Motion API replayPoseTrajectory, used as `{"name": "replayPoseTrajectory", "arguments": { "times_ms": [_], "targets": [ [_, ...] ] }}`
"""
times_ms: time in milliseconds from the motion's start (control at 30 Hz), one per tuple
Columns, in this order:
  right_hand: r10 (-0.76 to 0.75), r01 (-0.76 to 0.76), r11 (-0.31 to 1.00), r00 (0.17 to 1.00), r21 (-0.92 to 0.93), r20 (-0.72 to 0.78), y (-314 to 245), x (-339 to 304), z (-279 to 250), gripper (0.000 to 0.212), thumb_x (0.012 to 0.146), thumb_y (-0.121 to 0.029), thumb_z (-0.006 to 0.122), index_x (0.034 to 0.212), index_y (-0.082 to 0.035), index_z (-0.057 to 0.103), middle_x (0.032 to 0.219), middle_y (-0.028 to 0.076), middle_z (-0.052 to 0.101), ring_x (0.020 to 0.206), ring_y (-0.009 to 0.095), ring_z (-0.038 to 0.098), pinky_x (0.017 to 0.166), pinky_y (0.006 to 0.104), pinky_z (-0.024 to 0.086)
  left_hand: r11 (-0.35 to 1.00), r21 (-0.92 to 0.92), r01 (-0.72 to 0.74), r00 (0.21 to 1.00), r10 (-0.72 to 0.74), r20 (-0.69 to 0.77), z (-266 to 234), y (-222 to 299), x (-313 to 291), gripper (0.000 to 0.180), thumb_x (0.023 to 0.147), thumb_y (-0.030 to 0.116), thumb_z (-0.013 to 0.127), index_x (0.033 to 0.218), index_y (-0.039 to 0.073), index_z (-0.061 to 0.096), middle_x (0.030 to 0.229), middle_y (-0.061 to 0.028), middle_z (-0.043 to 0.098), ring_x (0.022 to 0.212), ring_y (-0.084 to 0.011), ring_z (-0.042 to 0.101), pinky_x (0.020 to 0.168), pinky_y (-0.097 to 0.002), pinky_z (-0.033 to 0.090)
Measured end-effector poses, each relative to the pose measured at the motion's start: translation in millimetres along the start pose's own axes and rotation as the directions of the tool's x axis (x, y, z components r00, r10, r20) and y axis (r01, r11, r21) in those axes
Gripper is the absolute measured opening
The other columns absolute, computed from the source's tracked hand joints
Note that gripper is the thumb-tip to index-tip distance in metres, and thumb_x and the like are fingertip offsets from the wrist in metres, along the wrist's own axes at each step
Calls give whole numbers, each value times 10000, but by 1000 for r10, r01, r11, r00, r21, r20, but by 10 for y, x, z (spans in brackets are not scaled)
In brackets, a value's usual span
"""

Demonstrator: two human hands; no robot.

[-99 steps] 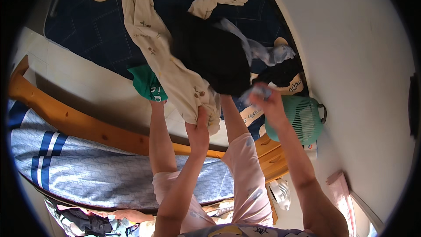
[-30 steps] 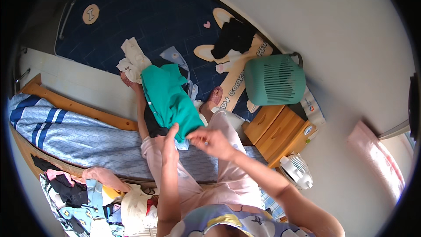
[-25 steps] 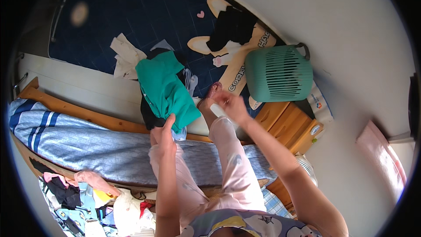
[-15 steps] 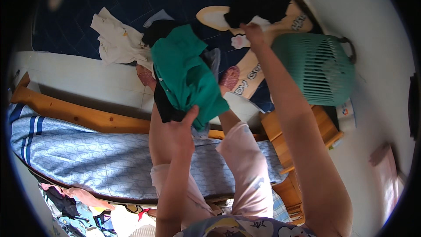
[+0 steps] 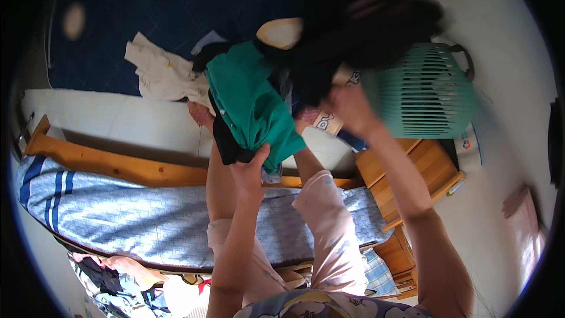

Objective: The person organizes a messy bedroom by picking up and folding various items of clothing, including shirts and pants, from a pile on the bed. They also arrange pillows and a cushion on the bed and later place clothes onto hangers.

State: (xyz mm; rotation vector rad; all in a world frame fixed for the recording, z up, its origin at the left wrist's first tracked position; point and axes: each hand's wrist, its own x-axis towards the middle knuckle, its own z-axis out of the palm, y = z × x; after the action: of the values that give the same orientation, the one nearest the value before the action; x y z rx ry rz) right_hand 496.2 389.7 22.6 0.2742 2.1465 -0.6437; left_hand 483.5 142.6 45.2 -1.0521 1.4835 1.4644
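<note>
My left hand (image 5: 249, 175) grips a bunch of clothes between thumb and fingers. On top is a green garment (image 5: 244, 94) with small buttons; dark cloth (image 5: 228, 144) shows along its left side, and a cream printed shirt (image 5: 168, 73) trails off to the left. Motion smears my right hand (image 5: 355, 112), which is closed at the lower end of a large black garment (image 5: 365, 29). That black cloth swings out above the hand, covering part of the mat and reaching the basket's upper edge. Its exact kind is too blurred to tell.
A green slatted laundry basket (image 5: 421, 94) stands to the right, beside a wooden bedside cabinet (image 5: 406, 171). The dark blue mat (image 5: 176, 6) lies ahead. Under my legs runs a bed with a wooden rail (image 5: 106, 156) and blue bedding (image 5: 147, 218). More clothes (image 5: 126, 282) lie at lower left.
My right hand has come back toward me, drawing the black garment up off the mat so it spreads and swings. My left hand keeps its hold on the green garment's bunch.
</note>
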Motion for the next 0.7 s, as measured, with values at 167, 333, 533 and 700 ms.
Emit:
{"name": "replayPoseTrajectory", "arguments": {
  "times_ms": [167, 333, 533, 700],
  "targets": [
    [124, -45, 890, 981, 454, -146, -753, -869, 327, 278, 723, -154, 641, 949, -5, 575, 828, 225, 592, 759, 375, 590, 661, 389, 488, 996, -71, 47, 998, -50, -39, -83, -202, -218, 534, 755, 58, 718, 1228, -9, 479, 1173, -39, 539, 1040, -135, 515, 912, -277, 399],
    [55, -35, 897, 998, 440, -33, -1259, -1372, 603, 554, 731, -162, 662, 1254, -84, 496, 1027, 135, 588, 863, 311, 611, 745, 374, 498, 933, -286, 217, 971, -235, -32, -328, -344, -574, 514, 782, 67, 687, 1237, -1, 458, 1192, -42, 522, 1088, -143, 501, 922, -284, 402],
    [-25, 80, 853, 993, 517, -111, -1085, -1730, 704, 514, 760, -153, 635, 1243, -51, 494, 1042, 128, 580, 884, 289, 597, 732, 354, 498, 990, 139, 11, 998, -20, 62, 82, -112, -884, 536, 754, 45, 712, 1234, 9, 476, 1168, -48, 551, 1032, -142, 539, 902, -283, 427],
    [144, -66, 978, 899, 197, -414, 473, -1992, 316, 400, 776, -54, 547, 1175, -57, 543, 1184, 110, 532, 1121, 301, 482, 929, 406, 402, 974, 225, -13, 1000, 8, 23, -59, -241, -866, 609, 709, 7, 728, 1257, -2, 464, 1203, -56, 538, 1063, -157, 515, 933, -292, 399]
  ]
}}
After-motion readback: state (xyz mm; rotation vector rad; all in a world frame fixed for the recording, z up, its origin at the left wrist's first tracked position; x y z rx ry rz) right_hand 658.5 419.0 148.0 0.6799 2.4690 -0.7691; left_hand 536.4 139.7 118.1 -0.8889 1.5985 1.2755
